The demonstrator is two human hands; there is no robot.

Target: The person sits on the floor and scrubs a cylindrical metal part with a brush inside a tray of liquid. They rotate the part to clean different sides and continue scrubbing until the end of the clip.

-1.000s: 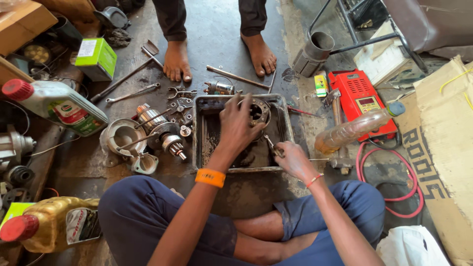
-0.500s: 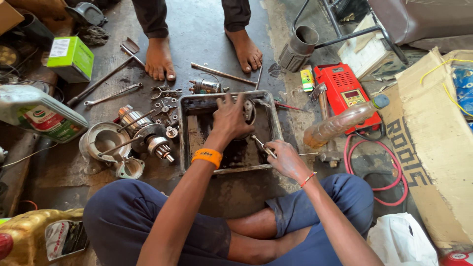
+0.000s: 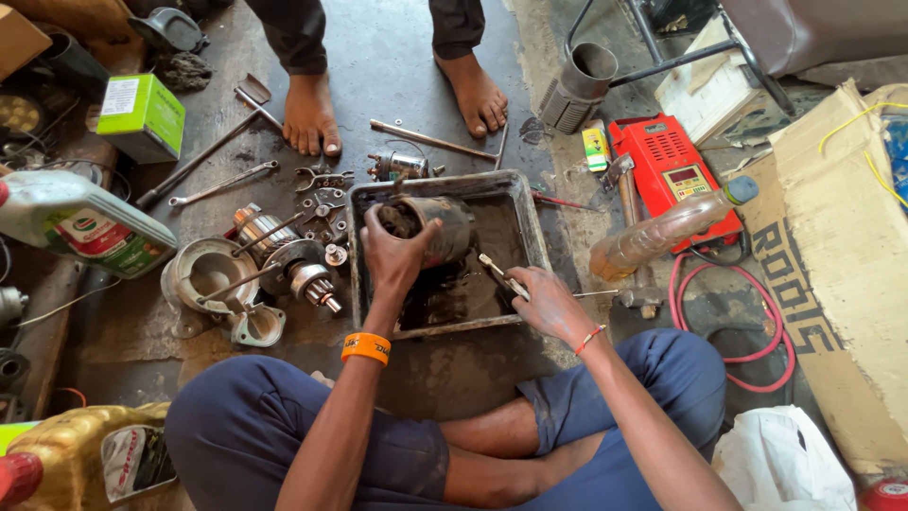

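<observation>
Greasy motor housing [image 3: 430,227] gripped by left hand [image 3: 392,254] fingers; brush [image 3: 503,277] pinched in right hand [image 3: 549,305]; slip into tray [image 3: 530,237] risked.

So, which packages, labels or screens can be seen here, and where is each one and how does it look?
Green box: far left on the floor, cube-shaped, white label on top.
Oil jug: left edge, lying down, pale grey with a red, green and white label.
Yellow jug: bottom left, grimy label.
Red device: right of the metal tray, boxy, small pale screen.
Small yellow-green packet: beside the red device.
Cardboard box: right side, brown, large dark print.
</observation>
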